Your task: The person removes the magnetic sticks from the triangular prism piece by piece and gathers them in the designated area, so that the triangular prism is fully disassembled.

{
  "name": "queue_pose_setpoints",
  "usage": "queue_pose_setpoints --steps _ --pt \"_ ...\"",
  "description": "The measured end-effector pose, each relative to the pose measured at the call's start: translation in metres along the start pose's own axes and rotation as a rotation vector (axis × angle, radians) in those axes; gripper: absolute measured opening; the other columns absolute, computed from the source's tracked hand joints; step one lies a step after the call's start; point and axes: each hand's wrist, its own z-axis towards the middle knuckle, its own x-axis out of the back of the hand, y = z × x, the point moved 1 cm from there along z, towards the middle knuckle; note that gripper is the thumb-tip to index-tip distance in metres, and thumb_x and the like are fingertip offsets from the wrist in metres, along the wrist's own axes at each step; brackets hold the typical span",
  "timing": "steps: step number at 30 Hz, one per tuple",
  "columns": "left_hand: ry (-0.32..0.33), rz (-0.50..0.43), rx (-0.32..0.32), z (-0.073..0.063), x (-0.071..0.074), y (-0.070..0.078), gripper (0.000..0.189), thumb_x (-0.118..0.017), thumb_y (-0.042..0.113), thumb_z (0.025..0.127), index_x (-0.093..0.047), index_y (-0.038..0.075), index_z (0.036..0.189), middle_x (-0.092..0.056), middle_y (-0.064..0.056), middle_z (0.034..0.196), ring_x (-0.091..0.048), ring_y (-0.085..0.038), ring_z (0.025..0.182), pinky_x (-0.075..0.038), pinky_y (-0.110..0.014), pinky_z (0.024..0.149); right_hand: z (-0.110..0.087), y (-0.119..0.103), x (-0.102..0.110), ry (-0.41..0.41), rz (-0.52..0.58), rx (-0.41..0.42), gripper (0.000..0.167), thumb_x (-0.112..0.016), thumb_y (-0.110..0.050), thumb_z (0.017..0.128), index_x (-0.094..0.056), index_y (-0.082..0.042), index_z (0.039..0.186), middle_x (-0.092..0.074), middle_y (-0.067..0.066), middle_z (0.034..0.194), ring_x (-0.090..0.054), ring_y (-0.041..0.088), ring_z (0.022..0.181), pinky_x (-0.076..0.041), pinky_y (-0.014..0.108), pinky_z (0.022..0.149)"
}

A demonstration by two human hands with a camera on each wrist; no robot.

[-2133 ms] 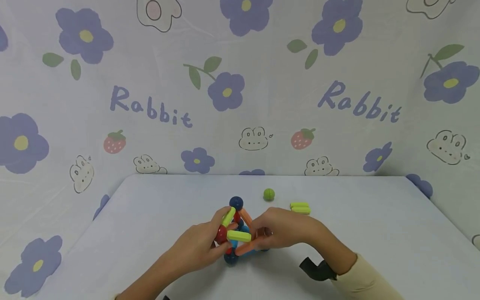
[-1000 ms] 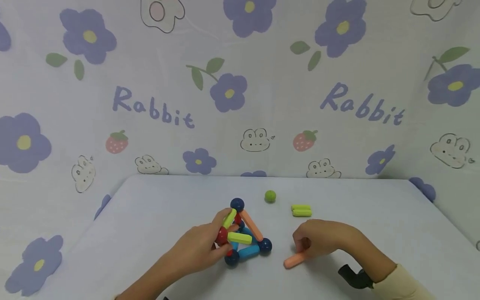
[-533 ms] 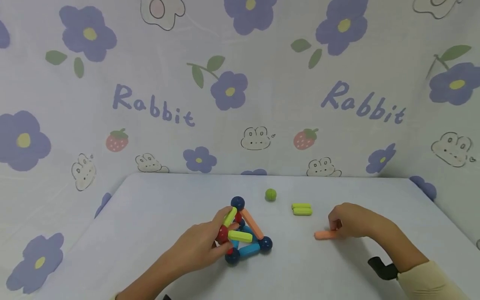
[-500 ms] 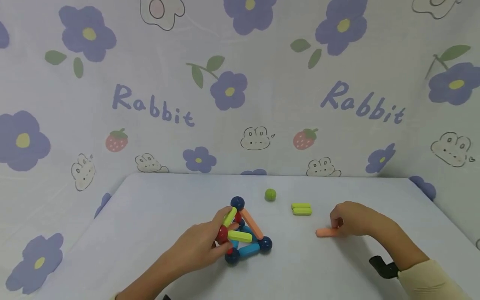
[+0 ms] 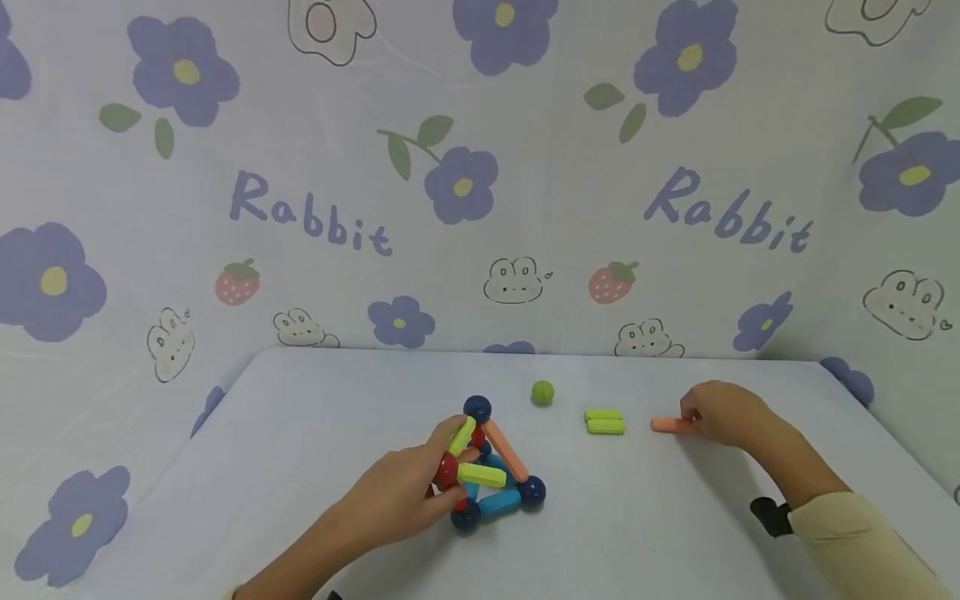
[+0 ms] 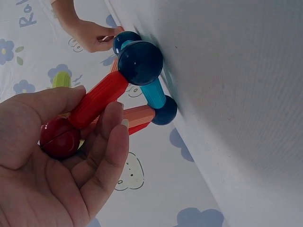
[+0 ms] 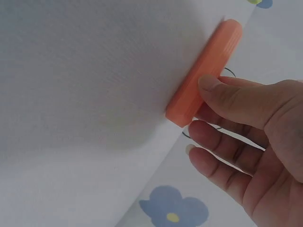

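In the head view my left hand (image 5: 393, 492) grips the near-left side of a frame built of coloured building sticks and balls. Its fingers lie round a red ball (image 6: 60, 142) and a red stick (image 6: 100, 98). Dark blue balls (image 5: 532, 491) mark the frame's corners, with a blue stick (image 5: 499, 502) along the base and an orange stick (image 5: 506, 450) on a slant. From the red ball a lime stick (image 5: 482, 475) juts out, its other end touching no ball. Far to the right, my right hand (image 5: 726, 414) pinches a loose orange stick (image 7: 208, 71) lying at the white tabletop.
Two lime sticks (image 5: 604, 422) lie side by side behind and right of the frame. A green ball (image 5: 543, 393) sits near the table's back edge. Behind the white table (image 5: 337, 392) hangs a patterned cloth (image 5: 555, 208).
My right hand has drawn the orange stick away from the frame, to the right and then towards the back of the table. The left hand and the frame stay in place.
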Motion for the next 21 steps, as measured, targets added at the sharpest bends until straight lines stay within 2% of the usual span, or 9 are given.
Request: queue_pose_setpoints --steps 4,13,15,18,21 --pt "-0.002 -0.008 -0.003 0.0 0.001 -0.001 0.078 -0.074 0.028 0.092 -0.027 0.018 0.154 -0.056 0.008 0.08 -0.055 -0.008 0.068 -0.049 -0.021 0.06 0.006 0.002 0.0 0.019 -0.026 0.009 0.013 -0.081 -0.005 0.081 -0.071 -0.013 0.079 -0.058 -0.005 0.074 -0.049 0.016 0.067 -0.048 0.034 0.062" --pt "-0.002 -0.002 0.001 0.002 0.0 -0.001 0.078 -0.074 0.03 0.092 -0.028 0.018 0.154 -0.056 0.009 0.081 -0.055 -0.007 0.069 -0.049 -0.02 0.06 0.01 0.002 0.003 -0.014 -0.03 -0.01 0.005 -0.079 -0.009 0.084 -0.074 -0.01 0.084 -0.059 -0.003 0.074 -0.051 0.016 0.068 -0.05 0.036 0.064" --pt "0.0 -0.003 -0.001 0.001 0.0 -0.001 0.078 -0.074 0.03 0.092 -0.028 0.018 0.154 -0.056 0.009 0.081 -0.055 -0.007 0.068 -0.049 -0.02 0.06 0.011 0.0 0.005 -0.024 -0.023 -0.021 0.007 -0.079 -0.014 0.086 -0.074 -0.009 0.088 -0.061 -0.001 0.077 -0.053 0.018 0.07 -0.052 0.038 0.066" --pt "0.001 -0.003 -0.004 0.0 0.001 -0.001 0.079 -0.074 0.029 0.092 -0.027 0.018 0.154 -0.056 0.009 0.081 -0.055 -0.007 0.068 -0.049 -0.021 0.06 0.012 -0.011 0.012 -0.013 0.021 -0.015 0.017 -0.079 -0.022 0.087 -0.074 -0.007 0.092 -0.065 0.002 0.082 -0.058 0.02 0.074 -0.053 0.041 0.07" --pt "0.004 -0.005 -0.009 -0.001 0.002 0.0 0.079 -0.074 0.028 0.092 -0.027 0.018 0.154 -0.056 0.008 0.081 -0.055 -0.007 0.068 -0.049 -0.021 0.06 0.013 -0.037 0.024 0.036 0.134 0.034 0.017 -0.078 -0.019 0.088 -0.075 -0.005 0.098 -0.069 0.002 0.088 -0.061 0.019 0.078 -0.055 0.039 0.071"
